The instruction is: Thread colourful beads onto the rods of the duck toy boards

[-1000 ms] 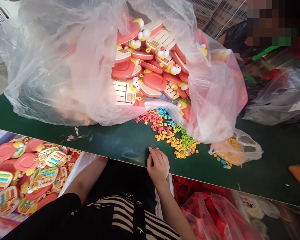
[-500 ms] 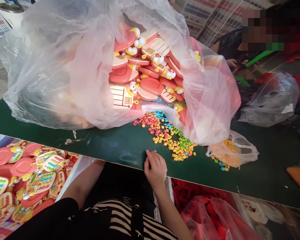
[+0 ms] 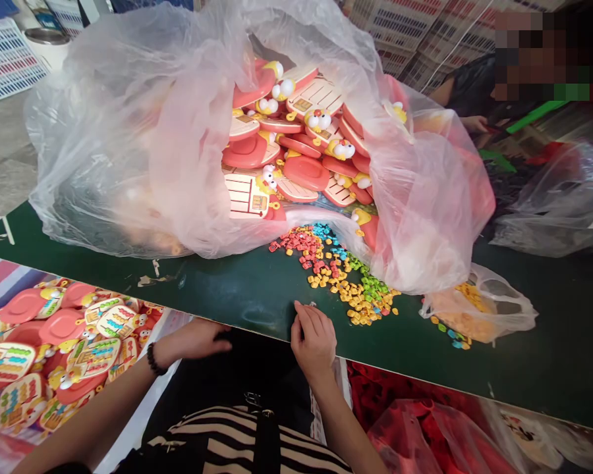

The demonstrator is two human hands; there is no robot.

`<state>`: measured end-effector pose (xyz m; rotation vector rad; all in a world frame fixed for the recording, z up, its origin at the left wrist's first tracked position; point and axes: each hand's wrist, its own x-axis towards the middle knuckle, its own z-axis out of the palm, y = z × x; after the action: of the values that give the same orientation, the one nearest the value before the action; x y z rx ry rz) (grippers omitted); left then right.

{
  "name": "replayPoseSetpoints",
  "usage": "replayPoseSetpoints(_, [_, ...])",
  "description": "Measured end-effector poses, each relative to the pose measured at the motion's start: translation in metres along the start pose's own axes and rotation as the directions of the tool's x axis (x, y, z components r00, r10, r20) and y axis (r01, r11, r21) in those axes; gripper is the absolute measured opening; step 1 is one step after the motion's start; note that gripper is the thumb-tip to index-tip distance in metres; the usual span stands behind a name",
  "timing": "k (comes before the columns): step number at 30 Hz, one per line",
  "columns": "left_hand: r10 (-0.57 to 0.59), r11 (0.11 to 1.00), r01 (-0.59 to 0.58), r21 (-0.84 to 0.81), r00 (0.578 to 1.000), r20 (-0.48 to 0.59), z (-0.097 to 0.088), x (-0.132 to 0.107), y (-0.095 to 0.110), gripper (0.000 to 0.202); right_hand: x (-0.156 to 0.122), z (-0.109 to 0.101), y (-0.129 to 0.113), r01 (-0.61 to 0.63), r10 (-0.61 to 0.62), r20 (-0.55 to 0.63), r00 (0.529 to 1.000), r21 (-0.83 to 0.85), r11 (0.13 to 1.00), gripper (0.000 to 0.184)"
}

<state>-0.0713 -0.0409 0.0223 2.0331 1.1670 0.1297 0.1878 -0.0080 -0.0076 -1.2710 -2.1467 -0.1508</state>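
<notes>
My left hand (image 3: 200, 337) is just below the table's near edge, above the dark lap. Its fingers point right with the thumb apart, and nothing shows in it. My right hand (image 3: 315, 337) rests on the green table's edge, back up, fingers loosely bent forward and no held thing visible. Close beyond it lies a spread of small plastic beads, yellow (image 3: 363, 306), red (image 3: 304, 245), green (image 3: 374, 286) and blue (image 3: 321, 230). Behind them a large clear plastic bag (image 3: 188, 184) gapes around many red-and-cream toy boards (image 3: 306, 172) with yellow, big-eyed bird heads.
Left below the table, a striped sack (image 3: 2, 280) holds toy boards with coloured bead rows (image 3: 96, 352). A small bag of yellow beads (image 3: 479, 309) lies on the right. Red plastic-wrapped material (image 3: 420, 428) sits under the table. Another person's hand (image 3: 474, 125) is at the far right.
My left hand has come up and right from over the sack side into view at the table edge. My right hand stays at the edge. The view has shifted slightly left.
</notes>
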Motion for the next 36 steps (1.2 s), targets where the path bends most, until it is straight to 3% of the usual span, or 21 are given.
replayPoseSetpoints(3, [0.21,0.973,-0.206,-0.101,0.977,0.031,-0.04,-0.016,0.036,0.022,0.0,0.0,0.001,0.008,-0.008,0.003,1.0,0.002,1.0,0.033])
replayPoseSetpoints(4, [0.294,0.948,-0.294,-0.119,0.956,-0.019,-0.059,-0.017,0.046,0.023,0.0,-0.001,0.001,0.012,-0.012,0.004,1.0,0.008,1.0,0.033])
replayPoseSetpoints(6, [0.405,0.913,-0.401,0.07,0.877,-0.26,-0.102,-0.006,0.055,0.026,-0.002,-0.002,0.001,0.02,-0.02,0.006,1.0,0.021,1.0,0.032])
replayPoseSetpoints(7, [0.414,0.908,-0.353,0.224,0.833,-0.366,-0.124,0.006,0.054,0.028,-0.003,-0.002,0.001,0.023,-0.023,0.009,1.0,0.026,0.999,0.032])
replayPoseSetpoints(8, [0.392,0.897,-0.244,0.368,0.824,-0.41,-0.144,0.022,0.048,0.03,-0.004,-0.003,0.001,0.025,-0.025,0.011,1.0,0.031,0.999,0.032])
replayPoseSetpoints(10, [0.249,0.823,0.026,0.567,0.881,-0.402,-0.175,0.057,0.029,0.035,-0.005,-0.003,0.002,0.025,-0.026,0.015,1.0,0.038,0.999,0.036])
replayPoseSetpoints(12, [0.092,0.699,0.157,0.697,0.948,-0.306,-0.191,0.089,0.007,0.046,-0.007,-0.003,0.003,0.025,-0.026,0.019,0.999,0.047,0.999,0.04])
replayPoseSetpoints(15, [-0.108,0.545,0.277,0.791,0.959,-0.261,-0.187,0.113,-0.016,0.061,-0.008,-0.004,0.004,0.015,-0.017,0.021,1.0,0.056,0.998,0.041])
replayPoseSetpoints(17, [-0.111,0.502,0.297,0.812,0.953,-0.281,-0.178,0.114,-0.022,0.065,-0.008,-0.004,0.003,0.005,-0.006,0.018,1.0,0.057,0.998,0.041])
replayPoseSetpoints(19, [-0.088,0.517,0.318,0.795,0.943,-0.32,-0.171,0.111,-0.023,0.069,-0.007,-0.004,0.003,0.004,-0.005,0.015,1.0,0.057,0.998,0.04])
replayPoseSetpoints(24, [-0.094,0.57,0.446,0.691,0.87,-0.484,-0.161,0.111,-0.023,0.072,-0.006,-0.005,0.003,0.009,-0.01,0.017,1.0,0.048,0.999,0.038])
replayPoseSetpoints(28, [-0.051,0.572,0.439,0.693,0.862,-0.504,-0.155,0.118,-0.021,0.079,-0.006,-0.005,0.003,0.009,-0.01,0.018,1.0,0.045,0.999,0.038])
replayPoseSetpoints(30, [-0.04,0.596,0.43,0.678,0.859,-0.51,-0.155,0.117,-0.017,0.074,-0.007,-0.005,0.003,0.009,-0.01,0.015,1.0,0.047,0.999,0.038])
replayPoseSetpoints(32, [-0.039,0.642,0.444,0.625,0.833,-0.551,-0.161,0.112,-0.01,0.061,-0.007,-0.005,0.003,0.01,-0.011,0.015,1.0,0.05,0.999,0.037])
replayPoseSetpoints(34, [-0.051,0.677,0.485,0.554,0.782,-0.622,-0.173,0.104,0.0,0.051,-0.007,-0.005,0.002,0.013,-0.013,0.014,1.0,0.049,0.999,0.035])
replayPoseSetpoints(36, [-0.031,0.693,0.504,0.515,0.735,-0.677,-0.189,0.093,0.013,0.051,-0.008,-0.005,0.002,0.014,-0.015,0.015,1.0,0.052,0.999,0.034])
